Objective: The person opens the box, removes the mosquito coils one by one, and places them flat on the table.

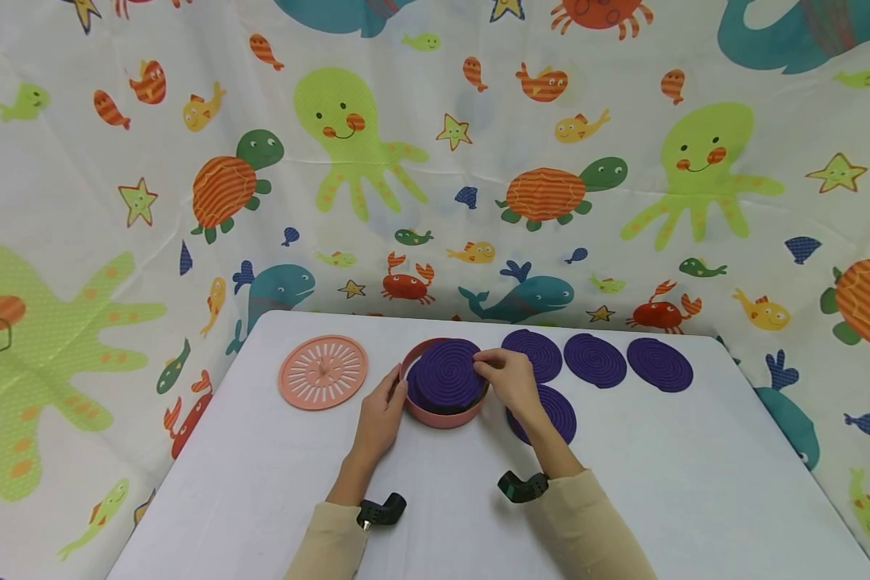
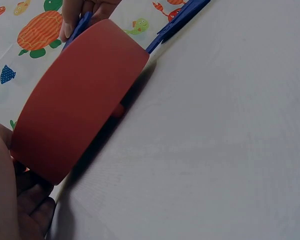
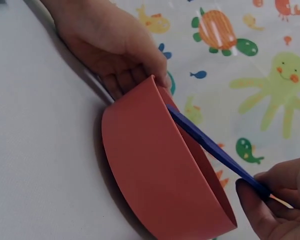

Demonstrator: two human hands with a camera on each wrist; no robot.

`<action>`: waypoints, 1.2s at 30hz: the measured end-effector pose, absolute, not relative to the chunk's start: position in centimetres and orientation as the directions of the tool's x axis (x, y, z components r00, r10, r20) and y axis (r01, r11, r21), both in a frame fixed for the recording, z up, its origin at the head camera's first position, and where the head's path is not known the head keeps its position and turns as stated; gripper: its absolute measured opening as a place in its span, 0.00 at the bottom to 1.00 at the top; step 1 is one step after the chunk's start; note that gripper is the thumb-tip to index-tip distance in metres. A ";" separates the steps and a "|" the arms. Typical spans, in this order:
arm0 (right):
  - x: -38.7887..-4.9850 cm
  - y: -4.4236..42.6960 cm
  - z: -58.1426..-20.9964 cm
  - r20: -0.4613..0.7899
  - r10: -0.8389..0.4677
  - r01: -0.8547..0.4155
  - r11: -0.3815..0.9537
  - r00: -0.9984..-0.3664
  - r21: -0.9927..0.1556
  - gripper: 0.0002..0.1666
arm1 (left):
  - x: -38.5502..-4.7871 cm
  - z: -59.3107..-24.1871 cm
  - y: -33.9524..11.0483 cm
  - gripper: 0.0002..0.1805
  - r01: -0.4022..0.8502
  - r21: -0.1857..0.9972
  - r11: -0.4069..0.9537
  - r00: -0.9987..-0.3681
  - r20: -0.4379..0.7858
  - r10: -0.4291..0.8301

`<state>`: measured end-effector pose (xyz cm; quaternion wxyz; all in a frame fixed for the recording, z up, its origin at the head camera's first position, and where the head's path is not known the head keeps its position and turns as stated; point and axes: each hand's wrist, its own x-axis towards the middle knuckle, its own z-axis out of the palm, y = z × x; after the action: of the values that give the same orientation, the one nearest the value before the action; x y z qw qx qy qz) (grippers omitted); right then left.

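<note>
A round pink mosquito coil box (image 1: 442, 420) stands uncovered on the white table, its curved wall (image 2: 80, 100) filling much of the left wrist view. My left hand (image 1: 380, 409) grips its left side, thumb at the rim and fingers lower down. With thumb and fingertips, my right hand (image 1: 511, 377) pinches the right edge of a purple spiral mosquito coil (image 1: 448, 373). That coil (image 3: 215, 150) slants in the right wrist view, its far edge inside the box rim and its near edge raised. Another purple layer shows beneath it in the box.
A pink slotted lid (image 1: 323, 372) lies left of the box. Several purple coils lie to the right: one behind the right hand (image 1: 536, 354), one beside its wrist (image 1: 554, 412), two farther right (image 1: 594, 360). A patterned cloth (image 1: 435, 177) hangs behind the table.
</note>
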<state>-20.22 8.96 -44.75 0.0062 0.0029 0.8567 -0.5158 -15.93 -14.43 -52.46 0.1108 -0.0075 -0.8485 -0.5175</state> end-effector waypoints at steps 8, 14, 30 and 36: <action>-19.8 9.4 -44.5 -0.022 0.003 0.022 0.415 -1.000 -0.910 0.10 | -16.0 -52.5 -14.4 0.28 0.125 0.875 0.467 -0.976 0.193 -0.100; -19.7 9.7 -44.3 -0.012 0.007 0.014 0.398 -1.000 -0.917 0.11 | -16.0 -52.7 -14.5 0.27 0.133 0.876 0.464 -0.973 0.205 -0.107; -18.9 10.5 -44.0 -0.009 0.033 0.021 0.394 -0.999 -0.919 0.10 | -16.0 -52.5 -14.4 0.27 0.129 0.881 0.454 -0.975 0.197 -0.105; -18.9 10.8 -44.1 -0.012 0.042 0.027 0.396 -0.999 -0.918 0.10 | -16.1 -52.6 -14.4 0.27 0.136 0.876 0.463 -0.972 0.207 -0.106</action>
<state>-18.86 10.84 -44.11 -0.0065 0.0207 0.8354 -0.5492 -16.09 -14.39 -52.60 0.1169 -0.0089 -0.8474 -0.5179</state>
